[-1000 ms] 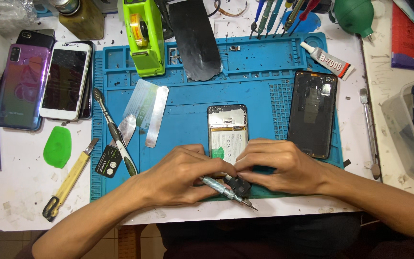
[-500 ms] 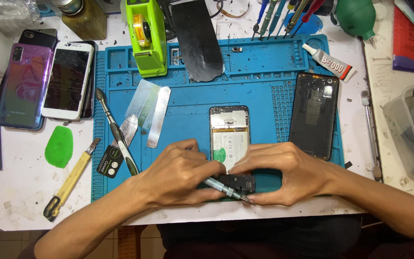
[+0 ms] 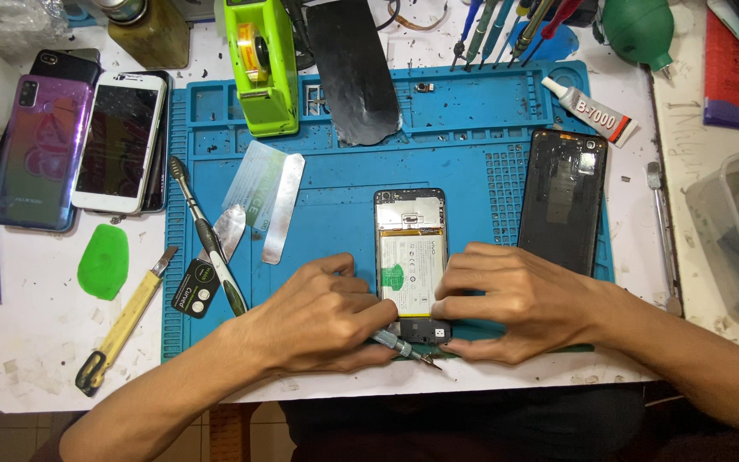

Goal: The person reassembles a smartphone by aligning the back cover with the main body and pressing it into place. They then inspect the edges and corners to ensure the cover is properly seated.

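Note:
An opened phone (image 3: 410, 257) with its back off lies upright on the blue work mat (image 3: 335, 197), battery and boards exposed. My left hand (image 3: 322, 316) is closed around a small screwdriver (image 3: 404, 348), whose tip points right along the mat's front edge, just below the phone's bottom. My right hand (image 3: 515, 299) rests on the phone's lower right side, fingers touching the dark bottom cover (image 3: 425, 329). The black back cover (image 3: 562, 201) lies on the mat to the right of the phone.
A green tape dispenser (image 3: 260, 64) and a dark curved sheet (image 3: 352, 68) sit at the mat's back. Several phones (image 3: 79, 145) lie to the left, with a green pick (image 3: 103, 261), yellow knife (image 3: 126, 321), a second screwdriver (image 3: 207, 235) and metal pry strips (image 3: 282, 205). Glue tube (image 3: 590, 109) at right.
My hands have shifted slightly and the screwdriver now lies lower and flatter at the phone's bottom edge. The phone stays in place.

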